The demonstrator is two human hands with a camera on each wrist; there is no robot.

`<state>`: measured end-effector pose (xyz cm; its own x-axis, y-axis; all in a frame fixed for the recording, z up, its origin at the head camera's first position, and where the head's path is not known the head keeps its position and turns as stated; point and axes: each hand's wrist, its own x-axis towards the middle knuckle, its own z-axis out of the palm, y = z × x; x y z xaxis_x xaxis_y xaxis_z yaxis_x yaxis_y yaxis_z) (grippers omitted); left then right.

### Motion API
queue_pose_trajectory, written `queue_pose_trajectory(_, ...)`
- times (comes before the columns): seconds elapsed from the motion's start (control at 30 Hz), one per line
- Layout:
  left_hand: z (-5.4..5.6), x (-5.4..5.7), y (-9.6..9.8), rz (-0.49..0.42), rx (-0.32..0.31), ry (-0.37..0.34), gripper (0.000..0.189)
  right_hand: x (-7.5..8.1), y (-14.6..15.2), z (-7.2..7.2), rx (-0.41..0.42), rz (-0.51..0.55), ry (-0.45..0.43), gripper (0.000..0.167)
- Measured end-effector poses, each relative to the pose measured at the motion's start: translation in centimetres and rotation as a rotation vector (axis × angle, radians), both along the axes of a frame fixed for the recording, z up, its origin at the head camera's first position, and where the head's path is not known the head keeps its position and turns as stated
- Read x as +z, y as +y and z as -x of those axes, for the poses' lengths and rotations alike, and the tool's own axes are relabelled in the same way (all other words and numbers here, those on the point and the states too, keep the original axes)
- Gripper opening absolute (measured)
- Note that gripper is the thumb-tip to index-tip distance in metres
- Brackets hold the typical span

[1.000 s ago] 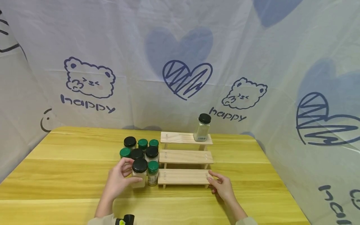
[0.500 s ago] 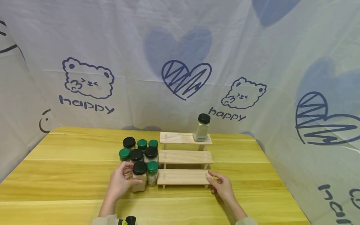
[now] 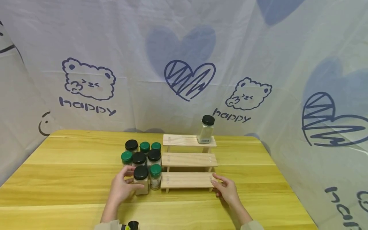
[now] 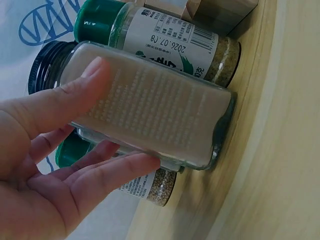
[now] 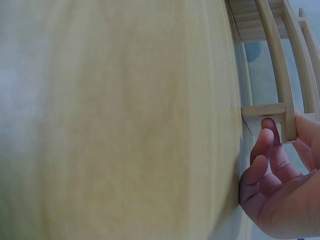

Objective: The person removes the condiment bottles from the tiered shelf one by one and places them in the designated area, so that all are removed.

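In the head view my left hand (image 3: 122, 187) holds a square glass spice jar (image 3: 141, 185) with a black lid, at the front of a group of jars. The left wrist view shows the thumb (image 4: 90, 82) on the front face of this jar (image 4: 150, 105), filled with beige powder, and fingers along its side. A green-lidded jar (image 3: 155, 179) stands just to its right. My right hand (image 3: 227, 190) grips the right end of the lowest shelf (image 3: 188, 180) of a three-step wooden rack. In the right wrist view its fingers (image 5: 260, 172) curl at the rack's end (image 5: 287, 115).
Several more black- and green-lidded jars (image 3: 139, 158) stand close together left of the rack. One black-lidded jar (image 3: 206, 132) is on the right of the top shelf (image 3: 181, 140). A printed cloth (image 3: 138, 64) hangs behind the wooden table (image 3: 72, 179).
The jar in my left hand has come slightly toward the table's near side, and the left hand moved with it. My right hand stays on the rack. The head view has shifted a little.
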<state>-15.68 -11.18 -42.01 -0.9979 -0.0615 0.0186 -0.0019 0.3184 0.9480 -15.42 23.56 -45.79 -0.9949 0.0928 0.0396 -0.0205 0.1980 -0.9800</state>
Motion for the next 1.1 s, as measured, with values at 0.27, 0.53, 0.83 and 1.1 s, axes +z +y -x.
queue_pose_trajectory(0.27,0.2,-0.1,0.2,0.059,0.024,-0.006,0.061,0.3,-0.4,0.3,-0.081,-0.038,-0.126,0.035)
queue_pose_trajectory(0.53,0.3,-0.2,0.2,0.077,0.033,-0.006,0.060,0.0,-0.3,0.5,-0.092,-0.044,-0.140,0.035)
queue_pose_trajectory(0.83,0.1,0.0,0.0,0.097,0.028,-0.011,0.061,-0.1,-0.3,0.6,-0.094,-0.030,-0.145,0.035)
queue_pose_trajectory(1.1,-0.6,1.3,-0.5,0.117,0.025,-0.006,0.056,0.2,-0.4,0.5,-0.102,-0.035,-0.139,0.035)
